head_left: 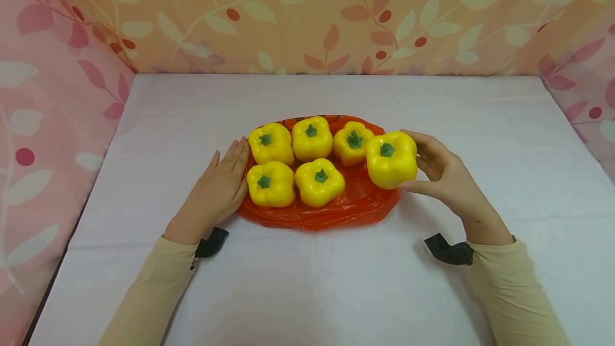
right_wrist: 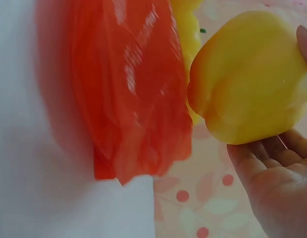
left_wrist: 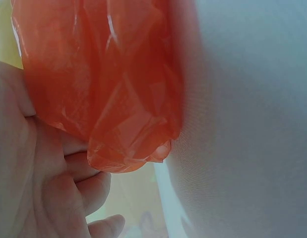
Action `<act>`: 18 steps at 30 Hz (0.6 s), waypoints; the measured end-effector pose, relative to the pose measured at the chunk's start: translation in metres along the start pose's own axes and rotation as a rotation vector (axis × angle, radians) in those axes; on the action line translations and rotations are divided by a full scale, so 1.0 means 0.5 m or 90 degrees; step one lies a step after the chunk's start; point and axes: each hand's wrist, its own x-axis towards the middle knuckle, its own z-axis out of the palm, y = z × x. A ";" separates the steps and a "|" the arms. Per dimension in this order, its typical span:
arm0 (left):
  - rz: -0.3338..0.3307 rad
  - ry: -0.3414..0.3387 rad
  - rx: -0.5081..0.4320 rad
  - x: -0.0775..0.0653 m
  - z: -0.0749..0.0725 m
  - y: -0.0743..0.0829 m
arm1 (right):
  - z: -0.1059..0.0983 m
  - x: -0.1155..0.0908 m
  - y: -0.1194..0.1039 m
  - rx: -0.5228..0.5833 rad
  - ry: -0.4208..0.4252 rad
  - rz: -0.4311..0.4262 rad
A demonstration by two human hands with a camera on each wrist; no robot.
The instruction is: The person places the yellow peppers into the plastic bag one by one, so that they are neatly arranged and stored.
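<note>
My right hand (head_left: pixel 442 175) grips a yellow bell pepper (head_left: pixel 391 162) between thumb and fingers, raised at the right end of a red plastic bag (head_left: pixel 355 196). In the right wrist view this pepper (right_wrist: pixel 247 79) is held beside the bag's side (right_wrist: pixel 128 99). Several other yellow peppers with green stems, such as the front middle one (head_left: pixel 319 188), sit on the bag in two rows. Against the bag's left end rests my left hand (head_left: pixel 216 186), its fingers straight. The left wrist view shows the palm and fingers touching the crinkled red plastic (left_wrist: pixel 113 89).
A white cloth (head_left: pixel 317 287) covers the table under the bag. Floral curtains (head_left: pixel 307 20) stand along the back and both sides. A black strap piece (head_left: pixel 211 242) sticks out at the left wrist, another black piece (head_left: pixel 449 250) at the right.
</note>
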 end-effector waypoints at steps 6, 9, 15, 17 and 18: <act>-0.005 -0.006 0.002 0.001 0.000 0.001 | 0.027 0.007 0.011 0.001 -0.029 0.015; -0.006 -0.001 0.004 0.002 0.002 0.001 | 0.035 0.009 0.018 0.015 -0.039 0.018; -0.006 -0.002 0.002 0.001 0.000 0.000 | 0.047 0.011 0.026 0.004 -0.048 0.036; -0.004 -0.004 0.000 0.001 0.001 -0.001 | 0.051 0.012 0.028 -0.014 -0.052 0.043; -0.003 -0.003 0.000 0.001 0.001 -0.001 | 0.053 0.012 0.029 -0.022 -0.053 0.046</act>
